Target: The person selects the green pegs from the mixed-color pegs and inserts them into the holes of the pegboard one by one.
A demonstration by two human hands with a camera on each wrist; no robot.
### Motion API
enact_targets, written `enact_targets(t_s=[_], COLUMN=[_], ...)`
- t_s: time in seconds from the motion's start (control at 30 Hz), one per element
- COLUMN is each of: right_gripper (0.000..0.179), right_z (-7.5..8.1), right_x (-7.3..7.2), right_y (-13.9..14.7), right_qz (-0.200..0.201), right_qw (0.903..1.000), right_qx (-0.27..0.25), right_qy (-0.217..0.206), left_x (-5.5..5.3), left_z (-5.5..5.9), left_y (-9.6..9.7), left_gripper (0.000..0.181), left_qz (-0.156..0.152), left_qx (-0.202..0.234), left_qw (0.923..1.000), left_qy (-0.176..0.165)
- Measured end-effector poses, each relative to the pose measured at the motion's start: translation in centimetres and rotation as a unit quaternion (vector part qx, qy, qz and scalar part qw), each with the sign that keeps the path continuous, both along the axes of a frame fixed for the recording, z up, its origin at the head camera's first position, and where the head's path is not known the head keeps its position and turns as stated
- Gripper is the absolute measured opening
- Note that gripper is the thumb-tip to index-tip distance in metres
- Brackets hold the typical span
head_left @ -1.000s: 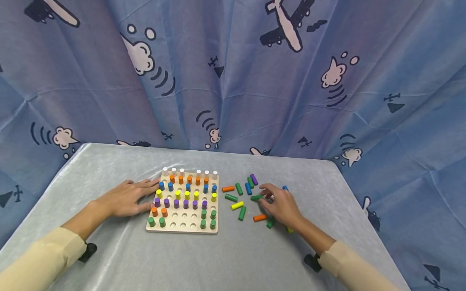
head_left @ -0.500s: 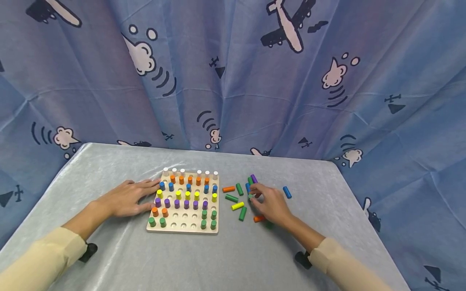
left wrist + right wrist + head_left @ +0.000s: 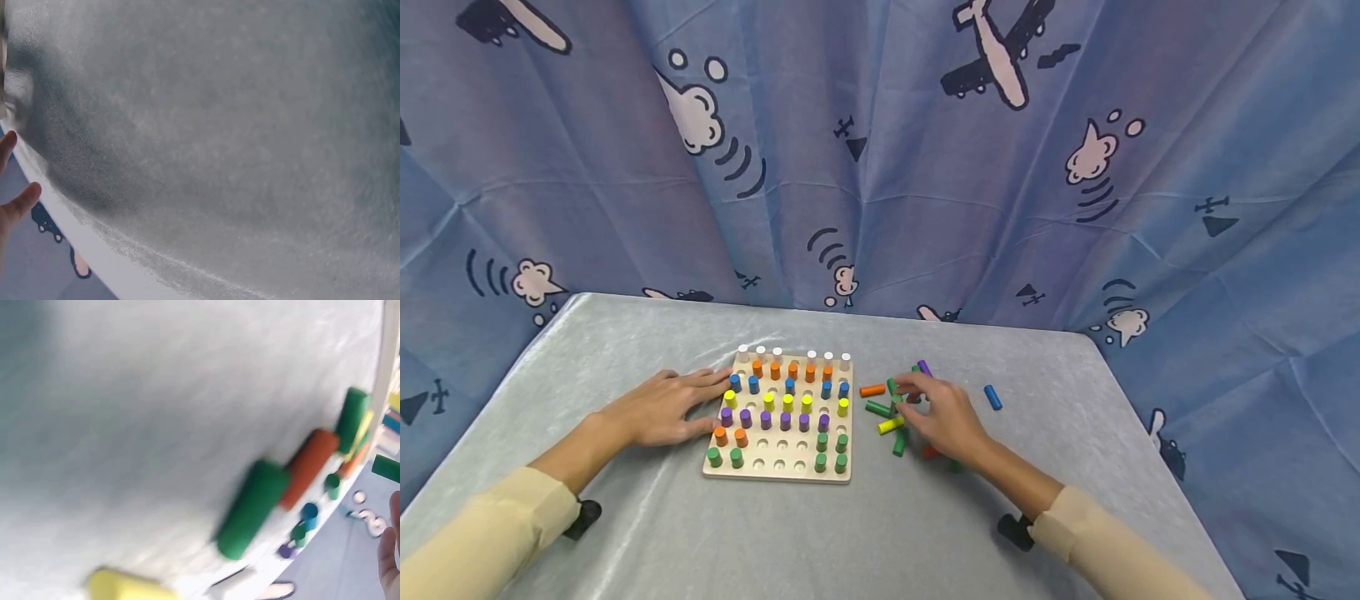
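Observation:
A wooden pegboard (image 3: 775, 477) carries rows of upright white, orange, blue, yellow, purple and green pegs, with some bare holes. My left hand (image 3: 658, 408) lies flat on the table, its straight fingers and thumb touching the board's left edge; the left wrist view catches only fingertips (image 3: 24, 201). My right hand (image 3: 947, 418) is over the loose pegs right of the board, pinching a green peg (image 3: 386, 467) between thumb and fingers. Beneath and around it lie a yellow peg (image 3: 891, 425), an orange peg (image 3: 872, 390) and green pegs, some partly hidden by the hand.
A blue peg (image 3: 992, 397) lies apart, right of the right hand. Behind it a purple peg (image 3: 924, 367) shows. The grey cloth-covered table (image 3: 760, 542) ends at a blue curtain (image 3: 880, 167) with airplane prints. Near the right wrist lies another yellow peg (image 3: 128, 587).
My right hand has moved left towards the board, lifting the green peg and uncovering the blue peg on the right. The left hand has stayed at the board's edge.

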State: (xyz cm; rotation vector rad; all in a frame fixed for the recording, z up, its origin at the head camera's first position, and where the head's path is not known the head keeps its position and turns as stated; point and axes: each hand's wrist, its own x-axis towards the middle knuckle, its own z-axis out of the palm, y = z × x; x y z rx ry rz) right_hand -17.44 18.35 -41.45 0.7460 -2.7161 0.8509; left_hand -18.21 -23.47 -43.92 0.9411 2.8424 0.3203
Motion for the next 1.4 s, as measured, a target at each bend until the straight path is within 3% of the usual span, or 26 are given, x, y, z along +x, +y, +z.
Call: enact_targets(t_s=[0.13, 0.37, 0.6, 0.9, 1.1, 1.4], right_gripper=[0.033, 0.030, 0.031, 0.031, 0.032, 0.031], right_z=[0.5, 1.1, 1.5, 1.4, 0.7, -0.1], right_x=[0.6, 1.2, 1.2, 1.8, 1.8, 1.4], right_y=[-1.6, -4.1, -6.8, -9.7, -10.1, -9.9], right_qz=[0.027, 0.077, 0.098, 0.147, 0.147, 0.143], right_qw=[0.9992, 0.9951, 0.9935, 0.9877, 0.9843, 0.9816], right_qx=[-0.028, -0.054, -0.049, -0.019, -0.002, 0.001], right_qy=[-0.004, 0.032, 0.030, -0.050, -0.097, -0.126], left_x=[0.0, -0.2, -0.1, -0.2, -0.3, -0.3], left_z=[0.0, 0.0, 0.2, 0.1, 0.1, 0.2], left_y=[0.0, 0.0, -0.1, 0.0, 0.0, 0.0], left_gripper=[0.068, 0.069, 0.068, 0.069, 0.069, 0.069], left_qz=[0.001, -0.003, -0.005, -0.004, -0.005, -0.006], left_qx=[-0.002, -0.006, -0.007, -0.006, -0.010, -0.009], left_qw=[1.0000, 1.0000, 1.0000, 1.0000, 0.9999, 0.9999], left_qy=[-0.002, -0.003, -0.005, -0.006, -0.007, -0.007])
